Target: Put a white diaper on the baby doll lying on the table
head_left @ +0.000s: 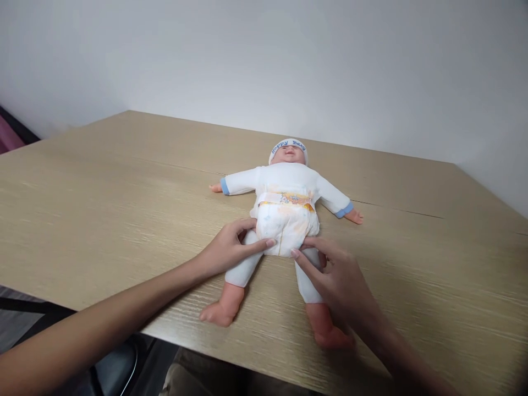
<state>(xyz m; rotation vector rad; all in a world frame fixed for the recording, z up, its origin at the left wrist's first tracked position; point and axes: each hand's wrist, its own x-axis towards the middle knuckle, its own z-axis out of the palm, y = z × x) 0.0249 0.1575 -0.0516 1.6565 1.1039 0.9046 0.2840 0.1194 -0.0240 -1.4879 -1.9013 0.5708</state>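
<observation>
A baby doll (287,175) in a white suit with blue cuffs lies on its back, arms spread and legs toward me. A white diaper (284,223) with an orange printed waistband is wrapped around its hips. My left hand (231,245) grips the diaper at the leg opening on the left, thumb on the front and fingers at the side. At the other leg opening, my right hand (330,267) pinches the diaper's edge between thumb and fingers. Parts of the fingers are hidden behind the diaper and the doll's legs.
The doll lies on a light wood table (124,220) with a thin seam across it. Behind stands a plain white wall (264,66). A dark chair (115,366) is below the table's front edge at left, and something pink (9,132) shows at the far left.
</observation>
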